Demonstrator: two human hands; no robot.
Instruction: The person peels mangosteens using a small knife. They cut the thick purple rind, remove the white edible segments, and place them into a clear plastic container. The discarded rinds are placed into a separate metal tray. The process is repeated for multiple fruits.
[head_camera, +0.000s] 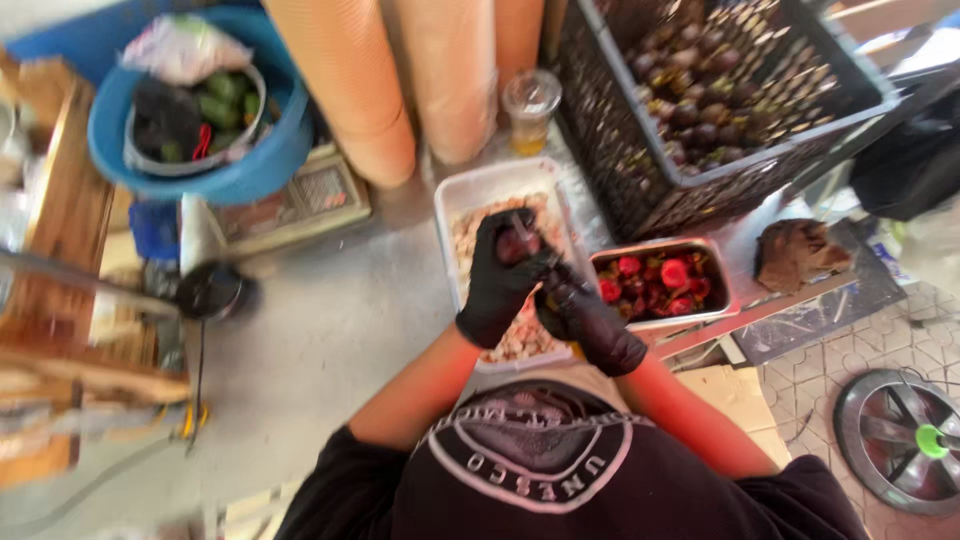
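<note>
Currently mid-peel, by the look of it: person is working one dark round fruit over a clear plastic tub, w/ both hands in black gloves.

Left hand is closing round the fruit, fingers curled over it, thumb side up; grip looks firm, fruit partly hidden by the glove. A thin pale sliver is showing at the top of the fruit, poss. a blade or stem, too blurred to tell.

Right hand is sitting just beside and below the left, touching or nearly so, fingers bunched tight. It is prob. gripping a small tool or a bit of rind; can't tell which, nothing clear is showing in it.

Fruit is hanging above the tub's middle, not resting in it. Tub is holding pale, chopped-looking pieces. Just right of it a metal tray is holding red and dark husk bits. Behind, a black crate is holding many more dark fruit.

Judgement: shell is being opened or flesh freed. Next move is calling for a steady left-hand hold while the right pulls or cuts, keeping drop-off over the tub, husk toward the tray.
</note>
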